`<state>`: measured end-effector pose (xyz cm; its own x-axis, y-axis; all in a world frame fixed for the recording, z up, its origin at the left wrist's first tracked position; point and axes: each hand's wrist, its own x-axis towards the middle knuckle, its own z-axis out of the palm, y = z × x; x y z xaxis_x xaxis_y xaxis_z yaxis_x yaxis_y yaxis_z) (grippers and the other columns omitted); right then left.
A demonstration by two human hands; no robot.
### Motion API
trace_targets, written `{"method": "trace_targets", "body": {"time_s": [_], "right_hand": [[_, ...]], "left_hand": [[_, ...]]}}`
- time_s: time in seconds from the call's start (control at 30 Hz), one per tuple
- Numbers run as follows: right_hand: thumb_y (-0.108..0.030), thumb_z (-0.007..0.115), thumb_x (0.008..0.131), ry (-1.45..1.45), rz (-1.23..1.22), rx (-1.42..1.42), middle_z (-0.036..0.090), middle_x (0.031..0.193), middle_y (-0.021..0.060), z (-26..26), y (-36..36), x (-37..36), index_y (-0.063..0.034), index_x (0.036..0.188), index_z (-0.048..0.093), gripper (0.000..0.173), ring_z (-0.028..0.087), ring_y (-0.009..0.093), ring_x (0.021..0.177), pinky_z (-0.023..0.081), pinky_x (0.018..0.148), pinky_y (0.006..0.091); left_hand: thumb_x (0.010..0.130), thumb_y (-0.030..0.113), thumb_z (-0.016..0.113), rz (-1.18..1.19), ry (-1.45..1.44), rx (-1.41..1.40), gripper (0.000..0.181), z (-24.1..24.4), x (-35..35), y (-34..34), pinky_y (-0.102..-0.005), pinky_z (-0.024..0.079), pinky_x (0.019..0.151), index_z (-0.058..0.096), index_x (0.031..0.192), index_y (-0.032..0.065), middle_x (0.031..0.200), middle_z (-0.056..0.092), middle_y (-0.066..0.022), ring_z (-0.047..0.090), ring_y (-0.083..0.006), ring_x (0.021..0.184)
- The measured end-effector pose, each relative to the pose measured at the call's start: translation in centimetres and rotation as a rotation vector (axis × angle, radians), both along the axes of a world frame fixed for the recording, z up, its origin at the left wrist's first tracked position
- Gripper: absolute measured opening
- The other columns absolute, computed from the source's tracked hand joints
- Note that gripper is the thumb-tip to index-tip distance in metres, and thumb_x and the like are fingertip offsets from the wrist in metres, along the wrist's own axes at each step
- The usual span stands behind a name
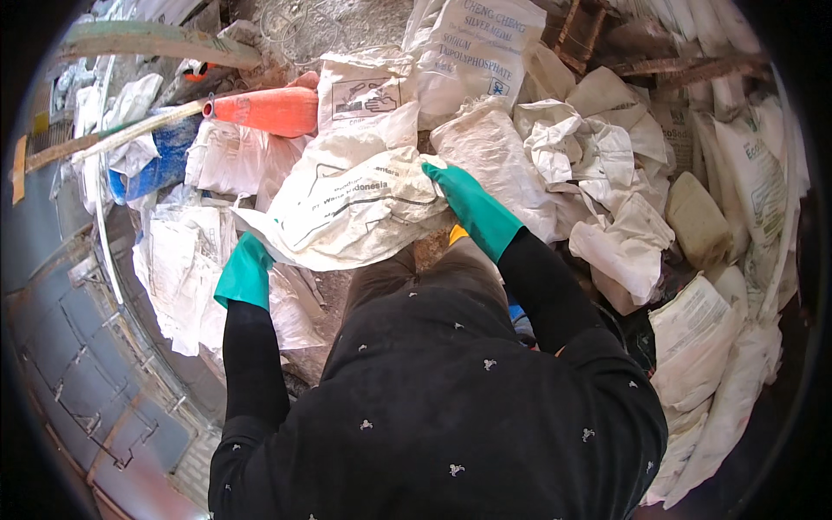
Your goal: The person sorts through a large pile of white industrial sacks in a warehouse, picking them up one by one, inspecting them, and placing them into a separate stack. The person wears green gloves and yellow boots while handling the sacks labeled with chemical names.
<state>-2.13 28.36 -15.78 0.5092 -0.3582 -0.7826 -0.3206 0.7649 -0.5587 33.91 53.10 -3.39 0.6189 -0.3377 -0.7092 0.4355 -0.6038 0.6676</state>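
Observation:
Between my two hands a white woven sack (351, 211) with printed writing is spread out above my legs. My left hand (246, 270), in a green rubber glove, grips its lower left corner. My right hand (471, 201), gloved the same way, holds the opposite edge at the upper right. The fingertips of both hands are partly hidden by the sack's fabric. Just beyond lies another white sack (367, 97) bearing a printed hazard pictogram. A pile of flattened white sacks (185, 273) sits beside my left hand.
An orange traffic cone (266, 110) lies on its side at the upper left, near a blue container (166, 156). Wooden poles (149, 127) stick out there. Crumpled sacks (617, 234) and a yellowish plastic jerrycan (697, 221) crowd the right. Filled sacks (702, 338) stand along the right side.

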Motion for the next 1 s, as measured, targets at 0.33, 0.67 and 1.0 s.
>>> {"method": "trace_targets", "body": {"time_s": [0.33,0.67,1.0], "right_hand": [[-0.033,0.066,0.099,0.060,-0.027,-0.106,0.071,0.120,0.0084,-3.3,-4.1,12.6,0.0020,0.129,0.064,0.046,0.066,0.017,0.103,0.050,0.090,0.0315],[-0.026,0.073,0.096,0.006,-0.253,-0.384,0.070,0.116,0.0045,-15.1,-15.3,21.5,-0.0028,0.129,0.064,0.041,0.064,0.013,0.103,0.051,0.092,0.0306],[-0.017,0.078,0.091,0.138,-0.256,-0.082,0.068,0.123,0.0051,-31.6,-4.6,17.3,-0.0043,0.136,0.059,0.051,0.064,0.014,0.108,0.052,0.094,0.0320]], "left_hand": [[0.103,0.036,0.055,0.006,0.103,0.003,0.050,-9.2,12.5,1.0,-0.0380,0.046,0.101,0.054,0.139,0.0004,0.136,0.058,-0.0093,0.057,-0.0221,0.118],[0.104,0.035,0.054,-0.139,0.185,-0.165,0.052,-21.7,24.0,-9.8,-0.0384,0.045,0.105,0.052,0.142,0.0006,0.142,0.056,-0.0094,0.056,-0.0219,0.124],[0.102,0.034,0.058,-0.202,0.238,-0.094,0.055,-39.8,21.6,-5.3,-0.0379,0.041,0.111,0.049,0.147,0.0034,0.149,0.052,-0.0066,0.049,-0.0195,0.134]]}}
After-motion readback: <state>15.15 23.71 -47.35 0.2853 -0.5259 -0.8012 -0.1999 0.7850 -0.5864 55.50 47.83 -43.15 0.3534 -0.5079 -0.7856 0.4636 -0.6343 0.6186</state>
